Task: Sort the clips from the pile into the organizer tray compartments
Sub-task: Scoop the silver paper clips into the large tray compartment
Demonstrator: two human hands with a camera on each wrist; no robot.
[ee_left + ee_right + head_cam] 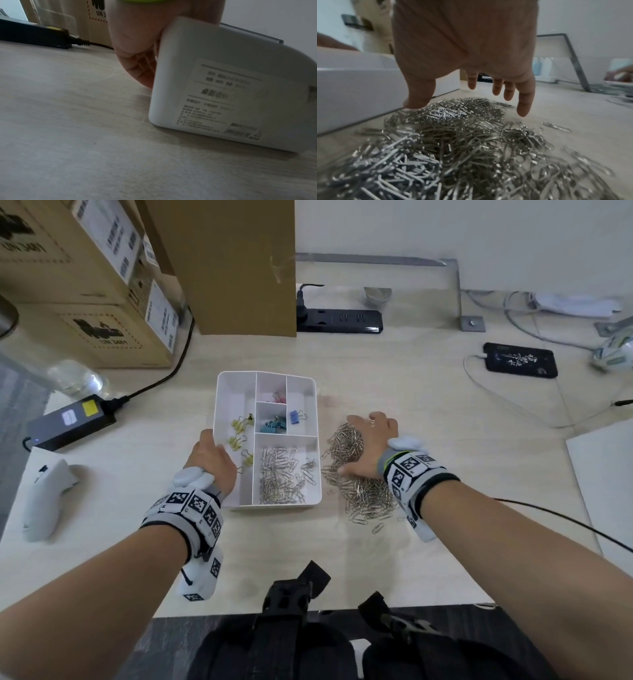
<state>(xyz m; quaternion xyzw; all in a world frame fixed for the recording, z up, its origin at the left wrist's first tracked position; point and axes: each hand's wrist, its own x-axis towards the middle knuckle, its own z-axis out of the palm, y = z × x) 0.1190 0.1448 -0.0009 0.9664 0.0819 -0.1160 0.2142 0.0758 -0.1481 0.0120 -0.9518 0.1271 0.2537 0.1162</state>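
The white organizer tray [236, 392] sits mid-table. My left hand [209, 446] grips its left rim, thumb on top and fingers [142, 67] underneath. The tray's labelled underside [223, 70] shows in the left wrist view, so that side is tipped up. Its near compartment holds silver paper clips [284, 474]. Yellow binder clips [239, 440] lie in the left one, with pink [277, 398], teal [272, 424] and blue [294, 417] ones in the others. My right hand [368, 440] [462, 97] hovers over the paper clip pile [363, 491] [453, 148]. Its fingers are spread and its thumb touches the clips.
Cardboard boxes [85, 268] stand at the back left and a black power strip [339, 320] behind the tray. Left of the tray lie a power adapter [68, 419], a bottle [75, 378] and a white controller [48, 501]. A phone [520, 359] charges at the right.
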